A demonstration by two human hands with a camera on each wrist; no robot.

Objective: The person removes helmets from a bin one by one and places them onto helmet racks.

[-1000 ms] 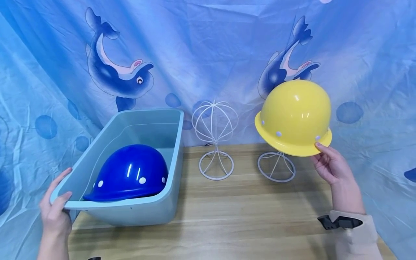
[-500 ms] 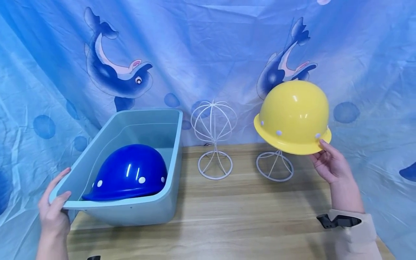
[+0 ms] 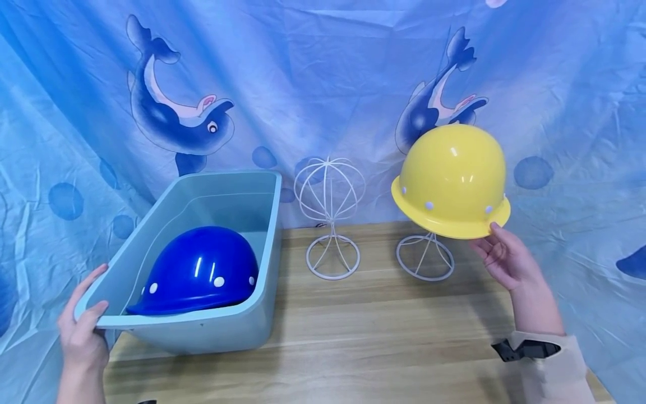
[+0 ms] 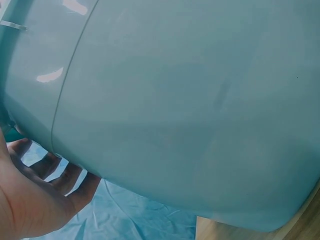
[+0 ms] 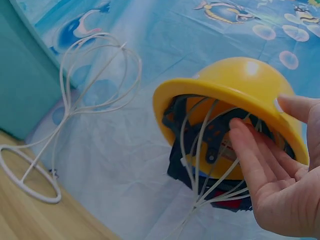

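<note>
My right hand pinches the near right brim of a yellow hard hat, thumb on top and fingers underneath. The hat sits over the right white wire stand; in the right wrist view the stand's wires run up inside the hat, beside its dark inner harness. On the left, my left hand grips the near left corner of a light blue plastic bin. In the left wrist view its fingers curl at the bin's edge. A blue hard hat lies inside the bin, dome up.
Between the bin and the yellow hat stands a second white wire stand, bare. All stand on a wooden table. A blue curtain with dolphin pictures hangs right behind them.
The view shifts slightly, so everything slides a little left. Both hands keep their hold on the yellow hard hat and the bin; otherwise little changes.
</note>
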